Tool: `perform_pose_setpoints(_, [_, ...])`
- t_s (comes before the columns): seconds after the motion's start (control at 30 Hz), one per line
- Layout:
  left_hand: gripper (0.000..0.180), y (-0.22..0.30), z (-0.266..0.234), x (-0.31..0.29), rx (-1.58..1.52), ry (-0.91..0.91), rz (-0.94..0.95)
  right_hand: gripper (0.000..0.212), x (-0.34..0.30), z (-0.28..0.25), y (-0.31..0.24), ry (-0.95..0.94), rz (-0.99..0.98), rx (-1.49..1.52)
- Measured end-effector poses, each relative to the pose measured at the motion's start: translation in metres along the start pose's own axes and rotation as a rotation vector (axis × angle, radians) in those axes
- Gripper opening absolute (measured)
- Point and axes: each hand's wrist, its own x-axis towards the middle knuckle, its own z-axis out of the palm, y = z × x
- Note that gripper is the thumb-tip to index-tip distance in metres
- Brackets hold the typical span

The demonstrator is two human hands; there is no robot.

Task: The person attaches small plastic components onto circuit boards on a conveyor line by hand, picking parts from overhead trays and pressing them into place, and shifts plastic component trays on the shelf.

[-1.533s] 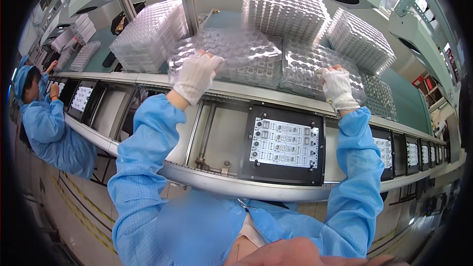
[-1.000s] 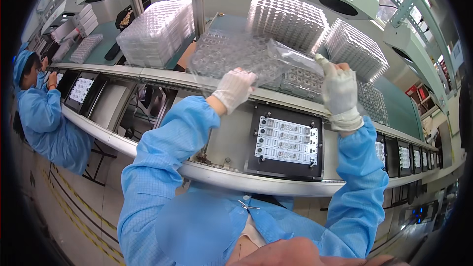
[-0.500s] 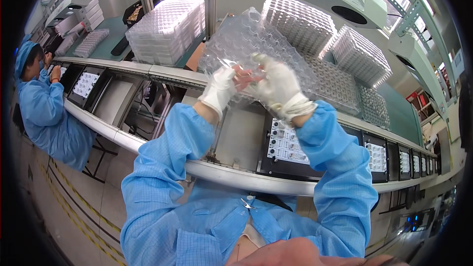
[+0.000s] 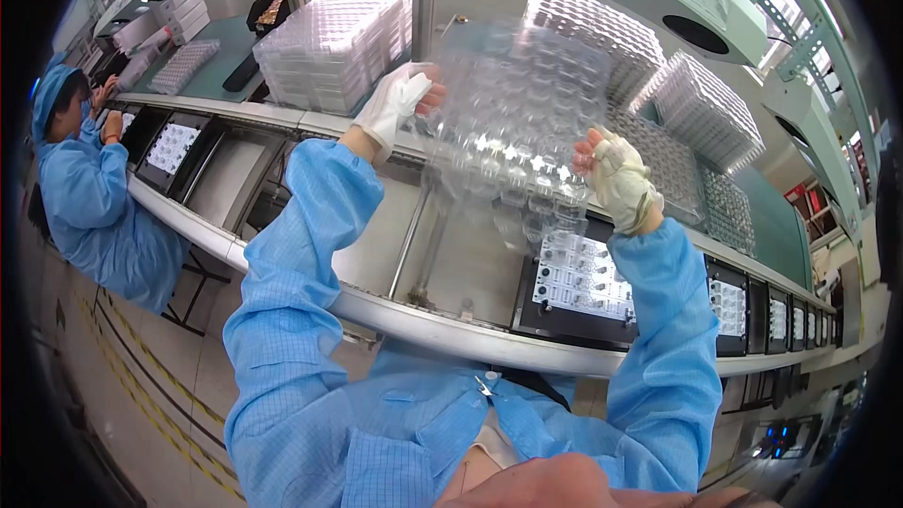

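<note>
Far to the left of the grip, a blue-clad co-worker (image 4: 80,198) is seen at the same conveyor line (image 4: 414,320). Just left of the left hand (image 4: 400,105), a tall stack of clear trays (image 4: 334,52) is set on the bench. The gloved left hand is brought beside the left edge of a motion-blurred clear tray (image 4: 522,99); whether its fingers are closed on the plastic cannot be told. The tray is placed between the hands, its near part overhanging the line. The hands, seen bunched together at its near side half a second ago, are now parted, so the tray is flanked from both sides. Below the tray, a white board panel (image 4: 578,282) is partly covered. By the right hand (image 4: 621,179), fingers are curled at the tray's right edge, though a firm pinch cannot be confirmed. Beyond that hand, another tray stack (image 4: 710,113) is lined up.
</note>
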Motion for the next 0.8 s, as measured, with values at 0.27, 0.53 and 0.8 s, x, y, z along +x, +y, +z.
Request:
perform_pose_setpoints(0.27, [0.055, -0.068, -0.049, -0.017, 0.475, 0.361, 0.065, 0.042, 0.008, 0.02, 0.042, 0.242, 0.06, 0.461])
perform_pose_setpoints(0.53, [0.082, -0.043, 0.0, -0.039, 0.098, 0.192, -0.258, 0.057, -0.002, 0.05, 0.044, 0.365, 0.202, 0.074])
perform_pose_setpoints(0.8, [0.093, -0.055, 0.002, -0.031, -0.073, 0.301, -0.284, 0.072, -0.031, 0.063, 0.033, 0.386, 0.29, -0.058])
